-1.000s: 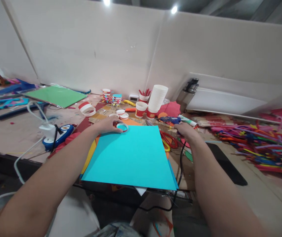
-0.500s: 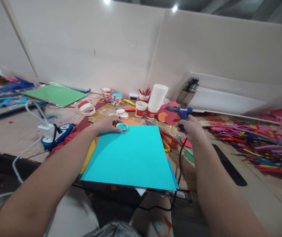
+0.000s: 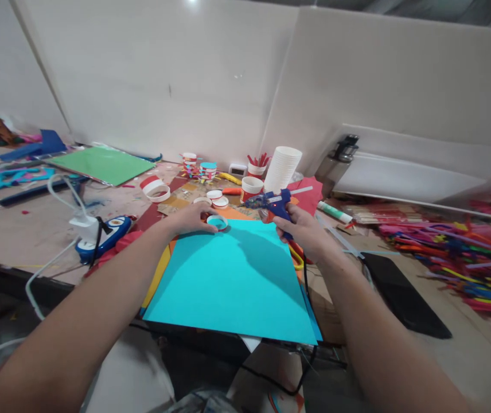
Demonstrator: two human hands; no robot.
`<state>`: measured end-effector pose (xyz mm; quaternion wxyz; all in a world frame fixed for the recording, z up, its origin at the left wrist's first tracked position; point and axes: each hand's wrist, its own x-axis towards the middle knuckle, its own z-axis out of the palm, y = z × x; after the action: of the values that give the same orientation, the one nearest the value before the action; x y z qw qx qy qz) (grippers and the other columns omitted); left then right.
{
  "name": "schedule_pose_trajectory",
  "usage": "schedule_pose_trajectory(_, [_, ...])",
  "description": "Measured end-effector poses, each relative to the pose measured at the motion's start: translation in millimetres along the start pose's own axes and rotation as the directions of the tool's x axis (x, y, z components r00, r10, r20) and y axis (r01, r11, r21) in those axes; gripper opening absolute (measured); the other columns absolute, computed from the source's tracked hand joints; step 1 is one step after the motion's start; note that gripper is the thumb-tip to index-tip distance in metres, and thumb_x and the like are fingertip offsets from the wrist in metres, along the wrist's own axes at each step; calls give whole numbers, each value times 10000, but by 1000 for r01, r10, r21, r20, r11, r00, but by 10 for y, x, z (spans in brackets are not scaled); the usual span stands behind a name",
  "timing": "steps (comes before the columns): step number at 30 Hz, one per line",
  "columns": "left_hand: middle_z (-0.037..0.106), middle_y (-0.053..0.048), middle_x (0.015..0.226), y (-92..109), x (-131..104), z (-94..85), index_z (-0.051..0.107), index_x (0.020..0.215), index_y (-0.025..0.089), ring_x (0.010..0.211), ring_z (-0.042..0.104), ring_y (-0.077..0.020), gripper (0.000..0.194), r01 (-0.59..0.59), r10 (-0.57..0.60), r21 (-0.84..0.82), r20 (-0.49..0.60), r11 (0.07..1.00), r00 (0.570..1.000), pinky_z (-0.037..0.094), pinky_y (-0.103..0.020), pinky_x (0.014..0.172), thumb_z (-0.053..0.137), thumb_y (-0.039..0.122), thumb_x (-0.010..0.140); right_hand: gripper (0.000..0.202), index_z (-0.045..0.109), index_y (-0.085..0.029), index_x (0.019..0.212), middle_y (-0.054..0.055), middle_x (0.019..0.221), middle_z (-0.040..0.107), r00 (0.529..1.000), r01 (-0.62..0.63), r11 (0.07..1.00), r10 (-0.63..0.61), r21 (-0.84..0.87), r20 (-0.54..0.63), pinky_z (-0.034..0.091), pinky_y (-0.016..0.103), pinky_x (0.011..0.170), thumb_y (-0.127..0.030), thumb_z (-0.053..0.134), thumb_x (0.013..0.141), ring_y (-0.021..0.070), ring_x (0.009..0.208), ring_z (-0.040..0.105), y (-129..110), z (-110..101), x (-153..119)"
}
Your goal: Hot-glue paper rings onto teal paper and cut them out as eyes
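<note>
My left hand (image 3: 196, 219) is closed on a small paper ring (image 3: 223, 224), white with a red edge, which rests at the far left edge of a turquoise paper sheet (image 3: 228, 281). Turquoise shows through the ring's middle. In my right hand (image 3: 299, 228) is a blue hot glue gun (image 3: 277, 203), gripped by its handle. Its nozzle points left toward the ring, apart from it, and a clear glue stick (image 3: 303, 190) sticks out of its back. The black cord hangs below my right hand.
Stacked white paper cups (image 3: 283, 167), an open cup (image 3: 252, 188) and small rings (image 3: 217, 199) stand behind the sheet. Pipe cleaners (image 3: 456, 252) and a black phone (image 3: 404, 295) lie right. A power strip (image 3: 105, 238) and green sheet (image 3: 103, 163) lie left.
My right hand has brought the glue gun left, over the far right part of the turquoise sheet. My left hand stays at the paper ring. The view has shifted slightly.
</note>
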<state>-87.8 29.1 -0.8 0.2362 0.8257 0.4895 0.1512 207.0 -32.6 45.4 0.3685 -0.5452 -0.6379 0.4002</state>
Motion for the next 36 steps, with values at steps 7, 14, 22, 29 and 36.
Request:
schedule_pose_trajectory(7, [652, -35, 1074, -94, 53, 73, 737, 1168, 242, 993, 588, -227, 553, -41, 39, -66, -31, 997, 999, 444, -286, 842, 745, 548, 708, 291, 578, -160, 1128, 46, 896, 679, 990, 136, 953, -124, -272, 59, 430, 263, 600, -296, 548, 872, 146, 683, 564, -56, 306, 91])
schedule_pose_trajectory(14, [658, -35, 1040, -105, 62, 104, 743, 1094, 221, 998, 596, -227, 521, -82, 76, -81, -79, 993, 994, 444, -272, 825, 768, 557, 697, 325, 578, -138, 1222, 156, 1220, 672, 974, 226, 799, -176, -557, 144, 444, 334, 823, -274, 560, 928, 267, 1052, 618, -191, 465, 207])
schedule_pose_trajectory(22, [658, -31, 1019, -141, 95, 131, 749, 1081, 223, 937, 590, -212, 507, -91, 82, -125, -77, 988, 994, 442, -268, 765, 788, 538, 685, 291, 600, -141, 1204, 166, 1193, 688, 974, 212, 735, -106, -644, 200, 438, 304, 774, -284, 539, 958, 272, 1024, 643, -305, 532, 234])
schedule_pose_trajectory(29, [670, -28, 1083, -126, 85, 131, 751, 1134, 238, 999, 604, -228, 548, -39, 28, -169, -68, 985, 997, 458, -278, 826, 808, 520, 668, 350, 567, -144, 1289, 166, 1299, 646, 975, 205, 736, -99, -646, 197, 440, 320, 871, -259, 529, 961, 281, 1124, 617, -123, 565, 292])
schedule_pose_trajectory(36, [676, -49, 1114, -165, 92, 145, 743, 1154, 226, 1054, 604, -250, 576, -68, 58, -157, -70, 985, 996, 458, -313, 904, 810, 528, 668, 325, 584, -128, 1252, 169, 1222, 675, 974, 211, 745, -110, -633, 196, 445, 316, 819, -273, 524, 968, 270, 1037, 627, -129, 597, 276])
